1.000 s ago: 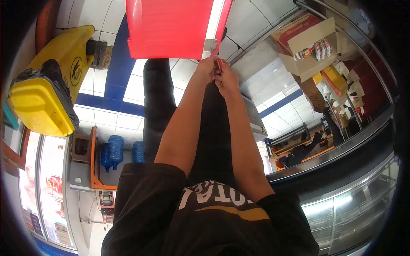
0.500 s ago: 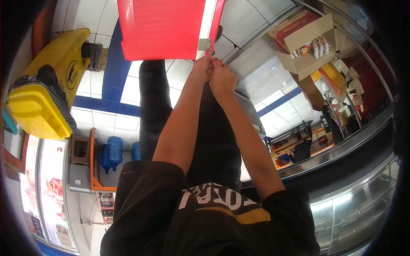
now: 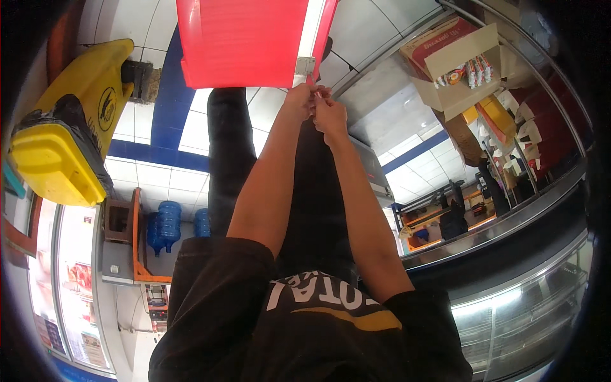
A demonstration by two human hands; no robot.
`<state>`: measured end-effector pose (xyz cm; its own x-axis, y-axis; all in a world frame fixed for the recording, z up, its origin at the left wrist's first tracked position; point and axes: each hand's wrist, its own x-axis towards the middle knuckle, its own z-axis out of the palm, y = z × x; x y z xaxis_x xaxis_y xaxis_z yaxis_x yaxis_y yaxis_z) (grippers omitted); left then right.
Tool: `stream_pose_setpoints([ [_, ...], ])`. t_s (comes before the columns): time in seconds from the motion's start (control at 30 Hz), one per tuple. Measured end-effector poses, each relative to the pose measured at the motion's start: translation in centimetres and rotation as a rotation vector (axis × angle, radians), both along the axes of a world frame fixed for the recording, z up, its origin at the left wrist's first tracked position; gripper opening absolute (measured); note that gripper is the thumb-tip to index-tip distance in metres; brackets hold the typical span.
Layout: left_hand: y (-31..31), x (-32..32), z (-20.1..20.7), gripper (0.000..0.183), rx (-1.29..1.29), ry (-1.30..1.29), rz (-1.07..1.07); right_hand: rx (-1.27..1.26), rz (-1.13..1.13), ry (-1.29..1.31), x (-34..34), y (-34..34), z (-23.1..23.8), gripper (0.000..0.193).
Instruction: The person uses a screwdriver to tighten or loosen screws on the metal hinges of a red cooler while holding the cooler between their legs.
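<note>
Just below a large red panel (image 3: 245, 44) with a pale metal strip (image 3: 310, 28) along its right side, my two hands meet in front of me. A small metal bracket (image 3: 305, 65) sits at the strip's lower end, right above the fingers. My left hand (image 3: 298, 102) is closed, its fingertips pinched together. Against it, my right hand (image 3: 331, 118) is closed too, thumb and forefinger pressed together. Something small and reddish shows between the fingertips, too small to name. A narrow red end (image 3: 310, 80) hangs from the panel's corner beside the left fingers.
A yellow bin (image 3: 57, 165) with a black bag stands at the left. On the right, an open cardboard box (image 3: 461, 54) holds small packets on a steel counter (image 3: 388, 95). Blue water jugs (image 3: 168, 226) stand at the lower left, and a glass case (image 3: 522, 312) at the lower right.
My right hand has shifted slightly left and turned, and its forearm has swung inward. My left hand stays nearly in place, still pinching.
</note>
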<state>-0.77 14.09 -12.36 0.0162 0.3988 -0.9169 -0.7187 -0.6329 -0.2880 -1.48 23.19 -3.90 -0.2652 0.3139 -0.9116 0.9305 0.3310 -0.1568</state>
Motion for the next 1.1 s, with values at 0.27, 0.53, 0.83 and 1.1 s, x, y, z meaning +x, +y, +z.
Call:
stream_pose_setpoints([
  [0.27,0.6,-1.0,-0.2,0.023,-0.036,0.018,-0.059,-0.525,-1.222,-0.278,-1.7,1.0,-0.2,0.01],
  [0.53,0.4,-1.2,0.6,0.022,-0.022,-0.008,0.011,0.329,0.944,0.264,-2.1,-1.8,4.7,0.039],
  [0.83,0.2,-0.7,0.0,0.023,-0.055,-0.033,-0.046,0.32,1.112,0.151,-0.2,-3.2,2.6,0.038],
  [1.1,-0.2,-0.2,-0.3,0.026,-0.034,0.112,0.025,0.242,0.809,0.262,-0.8,-2.3,1.3,0.031],
])
